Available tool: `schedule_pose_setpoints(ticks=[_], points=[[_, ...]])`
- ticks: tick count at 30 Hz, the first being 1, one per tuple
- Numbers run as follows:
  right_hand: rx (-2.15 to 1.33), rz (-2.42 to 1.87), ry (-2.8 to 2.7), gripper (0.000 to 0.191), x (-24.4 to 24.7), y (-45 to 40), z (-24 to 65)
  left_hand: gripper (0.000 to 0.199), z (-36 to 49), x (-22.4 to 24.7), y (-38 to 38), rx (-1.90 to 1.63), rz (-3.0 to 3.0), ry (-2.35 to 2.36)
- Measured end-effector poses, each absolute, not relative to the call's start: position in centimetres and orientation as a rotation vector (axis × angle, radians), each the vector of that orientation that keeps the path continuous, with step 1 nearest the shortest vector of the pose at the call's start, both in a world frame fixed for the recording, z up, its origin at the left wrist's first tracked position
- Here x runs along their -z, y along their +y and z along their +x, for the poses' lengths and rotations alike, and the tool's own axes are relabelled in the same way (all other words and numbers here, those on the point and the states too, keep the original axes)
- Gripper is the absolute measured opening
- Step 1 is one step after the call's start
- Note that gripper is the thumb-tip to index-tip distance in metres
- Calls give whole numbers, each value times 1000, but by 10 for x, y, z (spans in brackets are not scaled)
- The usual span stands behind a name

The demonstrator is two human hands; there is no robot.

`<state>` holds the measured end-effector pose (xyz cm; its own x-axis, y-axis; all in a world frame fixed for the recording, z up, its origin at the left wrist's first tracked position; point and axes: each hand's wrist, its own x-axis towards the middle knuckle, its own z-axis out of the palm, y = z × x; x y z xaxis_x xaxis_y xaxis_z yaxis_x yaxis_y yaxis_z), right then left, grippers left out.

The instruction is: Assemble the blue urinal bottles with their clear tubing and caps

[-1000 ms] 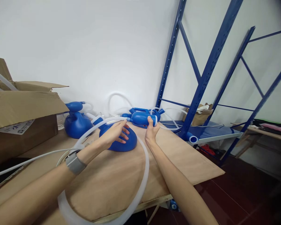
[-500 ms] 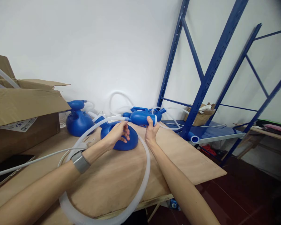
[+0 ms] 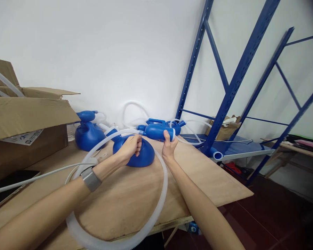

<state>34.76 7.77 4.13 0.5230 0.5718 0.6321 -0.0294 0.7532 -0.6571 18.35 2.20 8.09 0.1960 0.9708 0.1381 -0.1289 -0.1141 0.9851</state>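
Observation:
My right hand (image 3: 169, 145) is wrapped round the white-rimmed end of a blue cylinder (image 3: 155, 132), held above the wooden table (image 3: 206, 173). A translucent hose (image 3: 163, 180) joins the cylinder's narrow left end and loops down past the table's front edge. At that joint, my left hand (image 3: 131, 149) has its fingers curled closed against the hose end; the fingertips are partly hidden. Behind and below my left hand sits a rounded blue container (image 3: 146, 154) on the table.
An open cardboard box (image 3: 28, 114) stands at the left, beside another blue container (image 3: 90, 137). More blue parts (image 3: 177, 127) and hoses lie at the back. Blue metal shelving (image 3: 229, 90) rises at the right, with a small carton (image 3: 223, 130) on its shelf.
The fingers of my left hand have curled in more tightly near the joint. My right hand keeps its hold on the cylinder. The view has shifted slightly.

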Motion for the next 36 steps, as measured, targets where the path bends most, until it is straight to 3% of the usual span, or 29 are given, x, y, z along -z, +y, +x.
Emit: schedule_pose_setpoints(ticks=[22,36], points=[[-116,-601,-1284,38,-52,67,370,39,182,-88,27,-1050,1062,813],[-404,-630,-1046,37,-39,91,363,35,194,-84,20,-1238,1180,822]])
